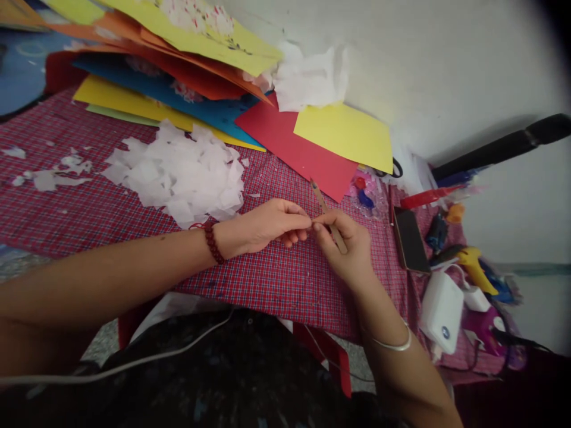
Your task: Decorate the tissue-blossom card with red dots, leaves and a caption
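Above the checked tablecloth, my left hand and my right hand meet fingertip to fingertip. Both are closed in a pinch. Whatever sits between the fingertips is too small or too hidden to make out. A flat brown stick runs behind my right index finger and shows again inside the curl of that hand; I cannot tell if it is held or lies on the cloth. Left of my hands, a heap of white paper pieces is spread out.
Coloured sheets are stacked at the back, with a red sheet, a yellow sheet and crumpled white paper. Paper scraps lie at far left. To the right are a dark box, a white power bank and a yellow tool.
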Tool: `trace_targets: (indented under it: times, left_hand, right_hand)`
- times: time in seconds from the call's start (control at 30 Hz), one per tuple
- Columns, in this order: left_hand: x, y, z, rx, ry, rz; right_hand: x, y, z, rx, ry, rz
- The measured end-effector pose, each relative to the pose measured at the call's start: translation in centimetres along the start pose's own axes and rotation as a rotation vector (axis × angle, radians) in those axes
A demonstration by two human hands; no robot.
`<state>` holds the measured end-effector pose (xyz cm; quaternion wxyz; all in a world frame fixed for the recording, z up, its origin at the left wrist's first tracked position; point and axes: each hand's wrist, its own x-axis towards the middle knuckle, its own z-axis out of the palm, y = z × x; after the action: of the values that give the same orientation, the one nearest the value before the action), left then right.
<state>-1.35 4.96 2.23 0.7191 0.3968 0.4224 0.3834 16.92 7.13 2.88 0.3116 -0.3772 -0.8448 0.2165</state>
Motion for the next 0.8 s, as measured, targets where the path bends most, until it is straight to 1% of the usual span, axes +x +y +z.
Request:
trace_targets:
  times: [0.1,0.27,0.5,0.6,0.8]
  left_hand:
    - [-0.02,0.02,0.17,0.019,0.027,0.002]
    - [-0.06,0.14,0.06,-0.031,0.02,-0.029]
    - [-0.39,0.55,0.48,0.095,0.045,-0.023]
    - [-0.61,0.53,0.6,0.123,0.04,-0.005]
    - [-0.57,0.19,0.2,0.146,-0.014,0.058]
  right_hand:
    - [-0.09,-0.01,0.02,-0.025,-0.002,-0.038]
    - [-0.16,-0.24,-0.11,0.078,-0.022,-0.016]
    - [-0.01,0.05,-0.11,0.031,-0.029,0.006]
    - [0.09,0.08,-0.02,0.038,-0.023,0.052]
    - [0.04,0.33,0.07,0.257,-0.045,0.185]
